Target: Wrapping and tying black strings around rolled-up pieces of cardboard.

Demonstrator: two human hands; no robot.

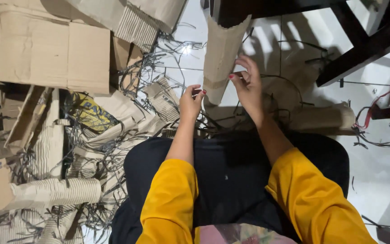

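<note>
A long rolled piece of corrugated cardboard (pixel 220 56) stands tilted in front of me on the pale floor. My right hand (pixel 249 86) touches its right edge with the thumb and fingers, which have red nails. My left hand (pixel 190 103) is closed in a pinch just left of the roll's lower end; what it pinches is too small to tell, perhaps a thin strip. Both arms wear yellow sleeves, and my dark-clothed lap (pixel 231 176) lies below them.
Flat cardboard sheets (pixel 46 49) and corrugated scraps (pixel 55 190) pile up at the left, tangled with thin dark strips (pixel 127 144). Another cardboard roll (pixel 321 118) lies at the right. Dark furniture legs (pixel 362 49) cross the upper right.
</note>
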